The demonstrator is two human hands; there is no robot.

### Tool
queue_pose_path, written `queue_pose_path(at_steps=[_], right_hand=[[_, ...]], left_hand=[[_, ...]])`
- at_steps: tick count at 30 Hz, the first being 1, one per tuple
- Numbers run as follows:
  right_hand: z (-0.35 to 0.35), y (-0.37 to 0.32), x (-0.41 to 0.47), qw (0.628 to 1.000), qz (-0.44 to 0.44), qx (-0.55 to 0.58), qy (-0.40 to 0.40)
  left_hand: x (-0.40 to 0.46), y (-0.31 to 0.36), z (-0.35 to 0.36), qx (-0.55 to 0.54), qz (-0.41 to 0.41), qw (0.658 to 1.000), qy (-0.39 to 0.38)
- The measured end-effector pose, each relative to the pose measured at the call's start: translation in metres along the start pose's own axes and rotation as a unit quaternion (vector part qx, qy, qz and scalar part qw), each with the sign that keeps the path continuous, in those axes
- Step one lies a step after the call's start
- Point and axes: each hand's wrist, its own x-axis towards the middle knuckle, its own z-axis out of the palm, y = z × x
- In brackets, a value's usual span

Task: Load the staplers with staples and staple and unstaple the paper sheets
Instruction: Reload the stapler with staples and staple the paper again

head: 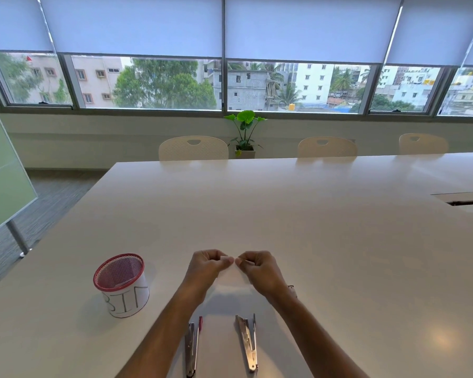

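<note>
Between both forearms, two metal staplers [219, 345] lie hinged open on white paper sheets [230, 301].

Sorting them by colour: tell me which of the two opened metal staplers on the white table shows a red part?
The left stapler, below the left hand: red shows at its far end. The right stapler looks all silver.

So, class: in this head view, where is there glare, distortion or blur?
Head view: a warm glare spot on the white table at lower right; wide-angle lens bows the window frame; whatever the left hand and right hand pinch is too small to resolve.
</note>
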Motion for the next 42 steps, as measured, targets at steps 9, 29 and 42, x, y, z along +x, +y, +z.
queue_pose_path(at_steps=[9,29,42], right_hand=[[-0.011,-0.002,0.005,0.997,0.022,-0.072,0.014],[-0.013,-0.001,-0.007,0.992,0.073,0.1,-0.005],[-0.012,-0.009,0.002,0.992,0.047,0.09,0.078]], left_hand=[[0.004,-0.004,0.01,0.023,0.026,0.995,0.096],[-0.001,-0.003,0.001,-0.028,0.016,0.998,0.047],[-0.003,-0.004,0.005,-0.021,0.029,0.999,0.027]])
